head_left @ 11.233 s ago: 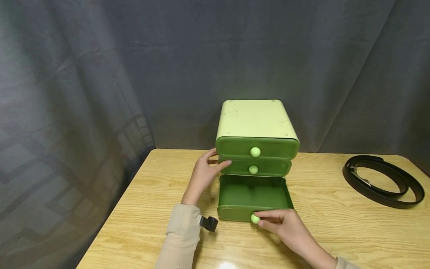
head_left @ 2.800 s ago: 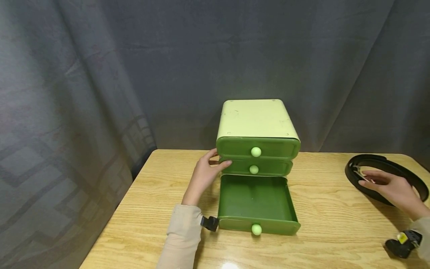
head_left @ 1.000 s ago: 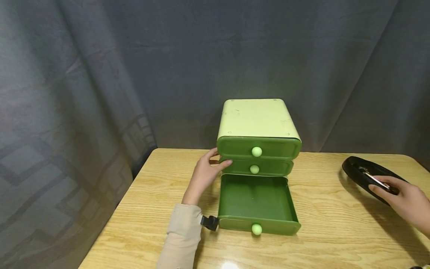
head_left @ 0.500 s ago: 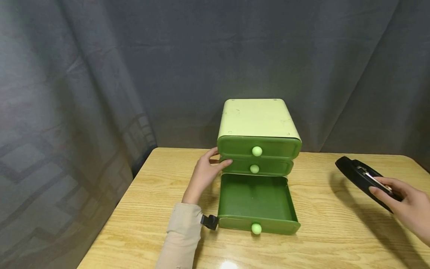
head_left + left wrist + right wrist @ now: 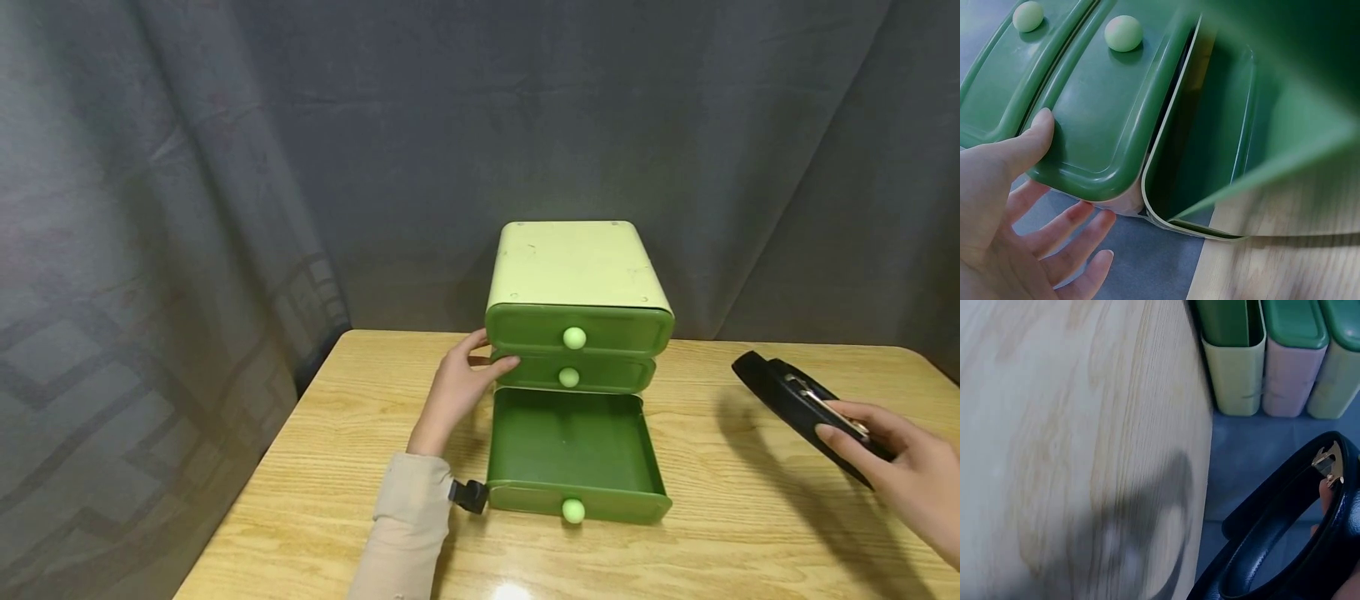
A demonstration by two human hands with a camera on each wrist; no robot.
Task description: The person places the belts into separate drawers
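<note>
My right hand (image 5: 911, 467) holds a coiled black belt (image 5: 783, 407) above the table, right of the cabinet, thumb on the near side. The belt's metal buckle (image 5: 1330, 464) shows beside a fingertip in the right wrist view. A cream drawer cabinet (image 5: 577, 265) with green drawers stands mid-table. Its bottom drawer (image 5: 581, 502) is pulled out; the upper two are in. My left hand (image 5: 453, 392) rests at the cabinet's left side. In the left wrist view, its thumb (image 5: 1040, 128) touches the front of a drawer, and the loosely extended fingers lie along the side wall.
The wooden table (image 5: 337, 467) reaches past the cabinet on both sides. A grey curtain (image 5: 420, 167) hangs behind and to the left. A small black camera (image 5: 468, 497) sits on the left wrist, close to the pulled-out drawer's front corner.
Earlier the right hand pulled the bottom drawer by its knob, then took hold of the belt. Since then the belt has been lifted and moved left and nearer. The left hand has stayed put.
</note>
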